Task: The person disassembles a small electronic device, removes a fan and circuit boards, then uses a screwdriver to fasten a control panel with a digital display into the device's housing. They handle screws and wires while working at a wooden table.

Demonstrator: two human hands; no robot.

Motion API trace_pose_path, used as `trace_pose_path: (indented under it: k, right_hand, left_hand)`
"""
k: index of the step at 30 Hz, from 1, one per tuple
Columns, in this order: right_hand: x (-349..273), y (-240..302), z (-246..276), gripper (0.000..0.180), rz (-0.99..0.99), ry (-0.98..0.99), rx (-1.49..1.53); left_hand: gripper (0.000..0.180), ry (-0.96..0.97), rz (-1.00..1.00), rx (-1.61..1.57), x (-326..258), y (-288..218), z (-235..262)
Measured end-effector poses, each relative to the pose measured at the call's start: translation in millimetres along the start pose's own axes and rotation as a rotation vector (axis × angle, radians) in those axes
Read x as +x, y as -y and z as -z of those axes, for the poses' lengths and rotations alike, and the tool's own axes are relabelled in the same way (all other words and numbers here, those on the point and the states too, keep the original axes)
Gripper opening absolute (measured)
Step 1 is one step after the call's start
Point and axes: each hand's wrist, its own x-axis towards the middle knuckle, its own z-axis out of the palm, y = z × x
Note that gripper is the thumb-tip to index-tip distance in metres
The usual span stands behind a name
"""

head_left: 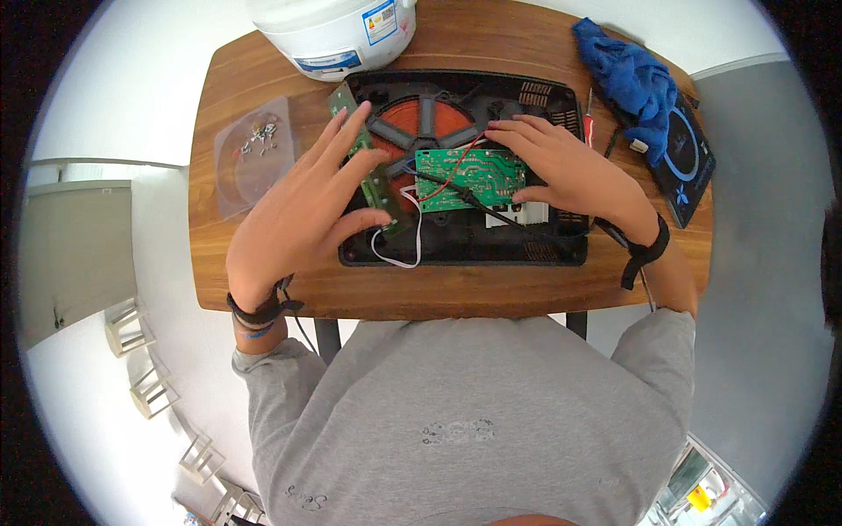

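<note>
A black induction cooker base (456, 250) lies on the table with a copper-red coil (405, 123) inside it. My left hand (303, 197) is open, fingers spread along a narrow green circuit board (375, 188) at the base's left side. Its thumb is at that board's near end. Over the right part of the base is my right hand (574, 162), fingers stretched out and apart. Its thumb is by the right edge of a larger green circuit board (478, 175). Red, black and white wires cross there, and a silver heat sink (500, 219) shows below.
A clear plastic sheet (230, 175) with several small screws lies at left. Behind stands a white bucket (329, 31). At right are a screwdriver (588, 123), a blue cloth (627, 74) and a black cooktop panel (688, 167). Both wrists wear black straps with cords.
</note>
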Motion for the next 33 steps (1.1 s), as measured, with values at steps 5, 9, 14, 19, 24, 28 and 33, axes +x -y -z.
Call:
trace_pose_path:
  k: [5,9,14,19,24,28,33]
  right_hand:
    - [1.5,-0.4,1.6,0.077,0.081,-0.055,0.043]
    - [-3.0,11.5,10.7,0.064,0.004,-0.079,0.074]
    - [-17.6,26.5,19.8,0.057,0.04,-0.138,-0.061]
    - [-31.6,39.9,17.2,0.048,0.052,-0.218,-0.145]
    - [-38.6,46.9,12.1,0.048,0.011,-0.249,-0.185]
    - [-40.6,45.7,4.9,0.049,0.013,-0.256,-0.173]
    - [-40.3,45.3,8.3,0.045,0.044,-0.165,-0.147]
  left_hand:
    - [0.068,0.005,-0.095,0.067,36.6,14.1,-4.2]
    - [0.07,0.11,-0.105,0.092,68.8,39.1,-13.5]
    - [0.076,0.249,-0.079,0.057,96.8,53.1,-18.2]
    - [0.075,0.241,-0.056,0.107,117.3,60.0,-21.6]
    - [0.063,0.116,-0.022,0.026,118.2,61.9,-23.1]
    - [0.059,0.18,-0.055,-0.091,131.4,69.0,-27.0]
    - [0.059,0.203,-0.202,-0.058,146.6,70.0,-33.0]
